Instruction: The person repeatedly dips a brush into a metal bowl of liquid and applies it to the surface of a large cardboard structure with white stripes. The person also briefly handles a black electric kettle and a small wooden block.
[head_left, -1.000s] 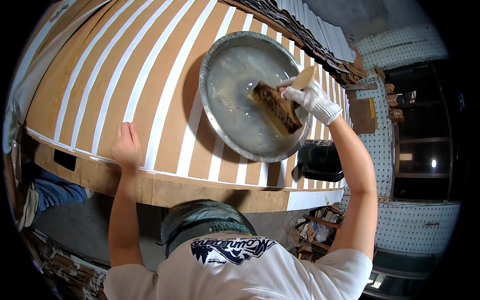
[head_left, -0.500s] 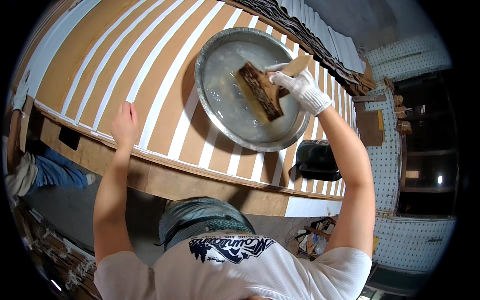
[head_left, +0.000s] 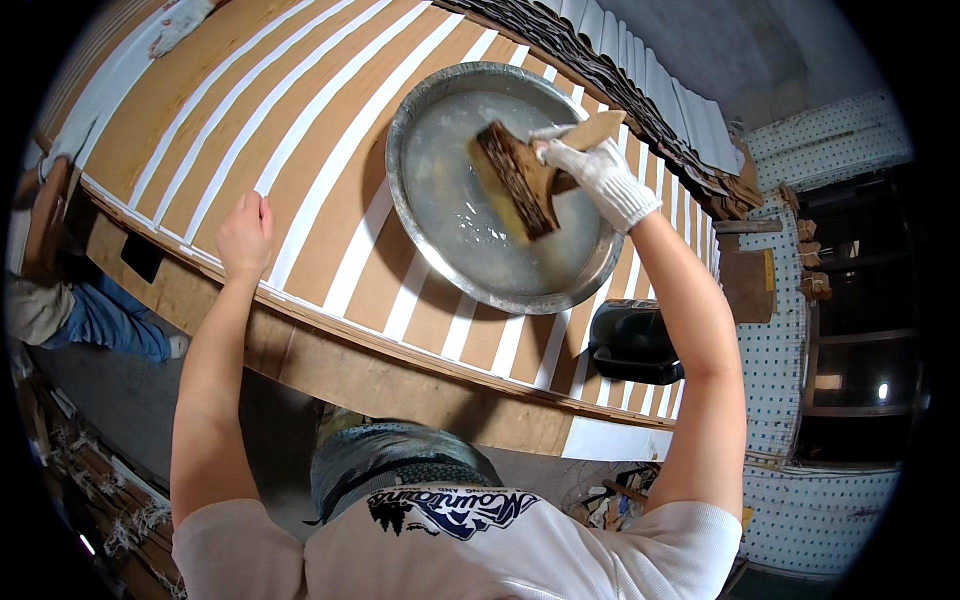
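My right hand (head_left: 598,180), in a white knitted glove, is closed around the handle of a wide wooden brush (head_left: 517,178). The brush hangs over a round metal basin (head_left: 396,190) of cloudy, greyish liquid (head_left: 455,190); whether its bristles touch the liquid I cannot tell. Bare and curled into a fist, my left hand (head_left: 247,237) rests near the front edge of the table, to the left of the basin. Nothing shows in its fingers. Under it are brown boards (head_left: 330,165) and white strips (head_left: 335,200) laid in alternating rows.
A dark open plastic container (head_left: 635,340) stands at the table's front right, beside my right forearm. Dark and white sheets (head_left: 640,75) are stacked along the far edge. At the left, another person's gloved hands (head_left: 75,135) are on the table's far end.
The view has shifted slightly. A second gloved hand of the other person has come in at the upper left. My fist and my grip on the brush are much the same.
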